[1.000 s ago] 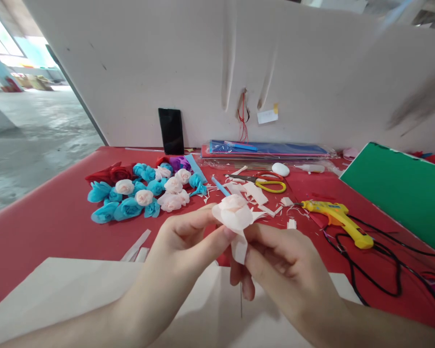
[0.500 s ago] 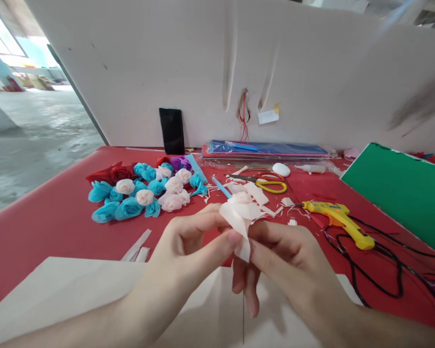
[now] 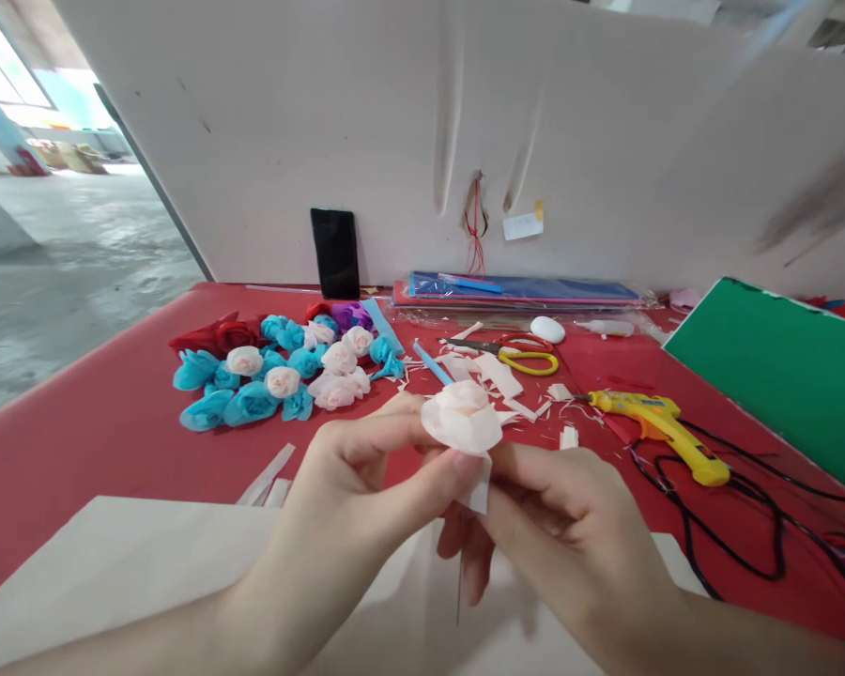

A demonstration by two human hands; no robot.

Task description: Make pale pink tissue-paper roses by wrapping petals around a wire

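A pale pink paper rose is held up over the red table, between both hands. My left hand pinches its base with thumb and forefinger. My right hand is closed round the stem below the bloom, where a thin wire hangs down. A loose paper tail sticks out under the flower. Behind the hands lies a pile of finished blue, pink, red and purple paper roses.
A yellow glue gun with a black cord lies at the right, beside a green board. Yellow-handled scissors, paper scraps, a white glue bottle, packed paper sheets and a black phone lie further back. A beige board lies near me.
The rose has been turned in my fingers: its petals now sit rounder and flatter, the loose paper tail is tucked lower, and the wire has swung slightly left.
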